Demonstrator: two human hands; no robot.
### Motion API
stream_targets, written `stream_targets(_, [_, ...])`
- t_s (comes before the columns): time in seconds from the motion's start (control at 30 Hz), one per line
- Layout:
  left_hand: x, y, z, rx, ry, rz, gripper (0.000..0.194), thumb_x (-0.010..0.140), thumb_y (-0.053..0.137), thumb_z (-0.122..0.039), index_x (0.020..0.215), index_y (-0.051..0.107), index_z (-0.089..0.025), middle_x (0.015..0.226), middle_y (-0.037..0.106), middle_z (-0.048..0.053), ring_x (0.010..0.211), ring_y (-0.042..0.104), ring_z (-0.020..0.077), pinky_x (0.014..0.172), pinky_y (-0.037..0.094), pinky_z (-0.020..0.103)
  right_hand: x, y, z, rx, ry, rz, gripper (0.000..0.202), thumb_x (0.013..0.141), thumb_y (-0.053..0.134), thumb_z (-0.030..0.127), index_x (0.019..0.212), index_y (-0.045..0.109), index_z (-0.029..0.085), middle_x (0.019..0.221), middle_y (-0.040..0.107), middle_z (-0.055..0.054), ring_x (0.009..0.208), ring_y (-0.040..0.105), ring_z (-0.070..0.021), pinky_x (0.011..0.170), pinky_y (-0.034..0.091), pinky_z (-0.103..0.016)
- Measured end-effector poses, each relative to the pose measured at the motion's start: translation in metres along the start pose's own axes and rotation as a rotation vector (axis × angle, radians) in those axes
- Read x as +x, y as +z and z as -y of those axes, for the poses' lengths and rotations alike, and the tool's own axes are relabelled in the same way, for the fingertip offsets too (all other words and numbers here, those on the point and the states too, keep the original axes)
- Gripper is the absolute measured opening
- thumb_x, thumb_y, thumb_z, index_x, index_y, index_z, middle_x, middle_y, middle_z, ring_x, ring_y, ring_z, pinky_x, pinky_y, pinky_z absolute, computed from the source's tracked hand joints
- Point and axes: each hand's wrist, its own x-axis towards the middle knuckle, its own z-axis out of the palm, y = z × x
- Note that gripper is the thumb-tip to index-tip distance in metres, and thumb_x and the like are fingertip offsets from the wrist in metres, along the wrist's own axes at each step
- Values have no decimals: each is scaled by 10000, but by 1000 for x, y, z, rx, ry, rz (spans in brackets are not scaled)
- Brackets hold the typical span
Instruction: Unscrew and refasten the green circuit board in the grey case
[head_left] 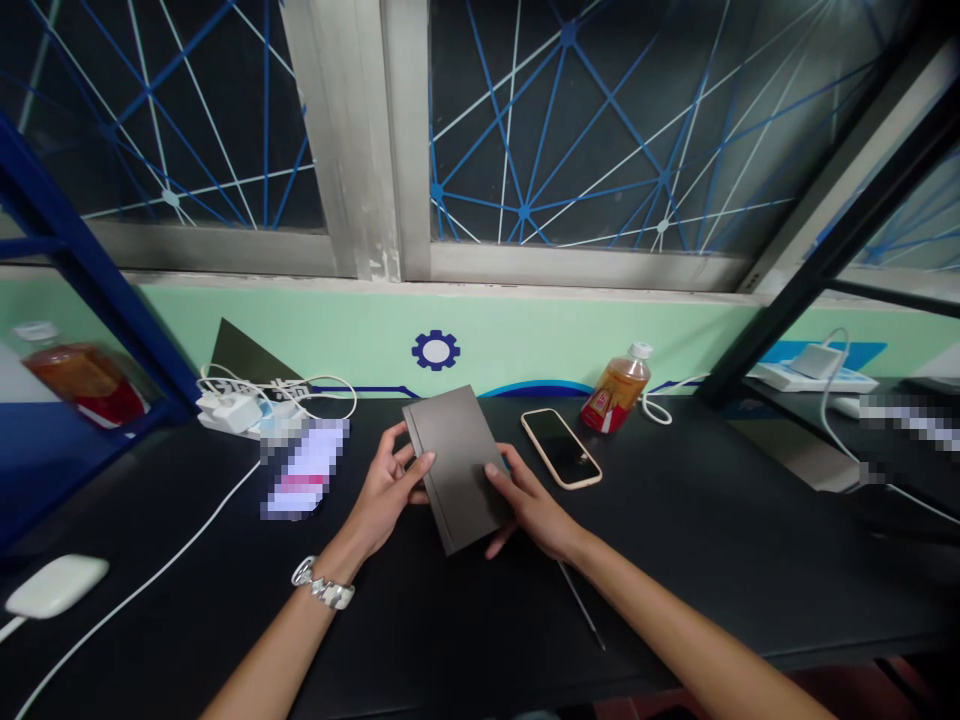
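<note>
Grey notebook [459, 465]: closed, lying at the middle of the black bench [720, 540], spine edge turned toward the left hand, far end pointing to about 11 o'clock. It looks slightly lifted at its near end, though I cannot tell if it fully clears the surface.

Left hand [390, 492]: at 9 o'clock of the notebook, thumb laid over the cover near the spine and fingers curled behind that edge; the grip is clasped on the notebook's left side, likely to steady it. A metal watch [324, 587] sits on this wrist.

Right hand [534, 512]: at 4 o'clock of the notebook, fingers tucked along and under its right edge, thumb toward the cover; this grip too is closed around the notebook, so the book is pinched between both hands.

Phone with pale case [561, 447]: flat and screen-up at 2 o'clock of the notebook, just beside it, dark screen.

Tea bottle [619, 389]: amber drink, white cap, leaning back toward the green wall at 2 o'clock, beyond the phone.

Lit phone [304, 468]: at 9 o'clock, blurred, near the left hand, with a white cable running off toward 7 o'clock.

Chargers and power strip [241, 410]: at 10 o'clock against the wall, white cords looped over them.

White mouse [57, 585]: far out at 8 o'clock, well apart.

Thin dark stick [581, 605]: on the bench under the right forearm, at 5 o'clock; a pen or stylus, I cannot tell which.
</note>
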Motion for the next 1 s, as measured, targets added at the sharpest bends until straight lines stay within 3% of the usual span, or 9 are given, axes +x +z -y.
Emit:
stream_targets(0.07, [1, -3, -1, 59, 21, -3, 666, 858, 666, -439, 1407, 333, -264, 1225, 633, 132, 796, 680, 189, 565, 576, 257, -4, 1, 6, 65, 41, 108, 554, 832, 695, 422, 1288, 387, 354, 1126, 572, -22, 815, 672, -198, 516, 619, -356])
stream_targets(0.17, [3, -18, -8, 274, 95, -65, 587, 878, 600, -501, 1373, 448, -225, 1151, 653, 110, 797, 668, 191, 578, 571, 265, -7, -1, 11, 101, -7, 139, 631, 802, 738, 310, 1328, 389, 327, 1072, 620, -27, 867, 701, -230, 605, 644, -412])
stream_targets(0.3, [5, -59, -19, 792, 306, -197, 345, 904, 532, -474, 989, 676, -172, 994, 667, 88, 775, 623, 187, 660, 532, 290, -5, -7, 11, 24, -142, 47, 736, 836, 711, 321, 1448, 302, 338, 1073, 663, -45, 843, 712, -232, 637, 649, -419])
stream_targets(0.37, [5, -80, -20, 1023, 283, -117, 253, 860, 591, -424, 872, 691, -192, 870, 668, 59, 774, 600, 192, 693, 491, 294, -4, -11, 9, -65, -241, -34, 766, 852, 693, 331, 1486, 263, 352, 1197, 637, -68, 927, 701, -249, 662, 651, -409])
stream_targets(0.43, [6, -96, -16, 1106, 181, 18, 211, 818, 625, -400, 844, 697, -203, 863, 673, 50, 773, 599, 195, 686, 468, 296, -3, -15, 8, -243, -367, -131, 706, 875, 662, 322, 1487, 312, 336, 1363, 556, -85, 1063, 665, -269, 724, 647, -391])
stream_targets(0.5, [6, -104, -11, 1128, 100, 59, 203, 777, 650, -388, 855, 701, -207, 877, 679, 52, 804, 608, 207, 706, 466, 305, -4, -17, 8, -503, -512, -185, 601, 896, 624, 278, 1457, 409, 292, 1429, 517, -84, 1175, 618, -276, 878, 606, -403])
stream_targets(0.6, [6, -105, -5, 1162, 43, 69, 196, 746, 652, -370, 827, 705, -200, 859, 677, 58, 813, 615, 220, 727, 461, 317, -3, -20, 9, -852, -683, -108, 552, 907, 554, 163, 1442, 459, 259, 1410, 559, -75, 1283, 554, -252, 1107, 442, -424])
stream_targets(0.7, [6, -101, -4, 1180, 36, 91, 170, 757, 614, -340, 781, 696, -192, 829, 668, 59, 789, 618, 218, 714, 450, 310, 0, -20, 7, -1046, -759, 0, 644, 883, 478, 57, 1484, 406, 278, 1469, 510, -52, 1373, 465, -222, 1159, 376, -427])
stream_targets(1.0, [4, -87, -17, 1019, 164, -40, 71, 774, 585, -259, 790, 629, -206, 721, 663, 13, 673, 619, 185, 631, 442, 265, 11, -18, -7, -1451, -565, 63, 768, 811, 504, 34, 1505, 370, 334, 1531, 434, 2, 1446, 351, -241, 1116, 420, -432])
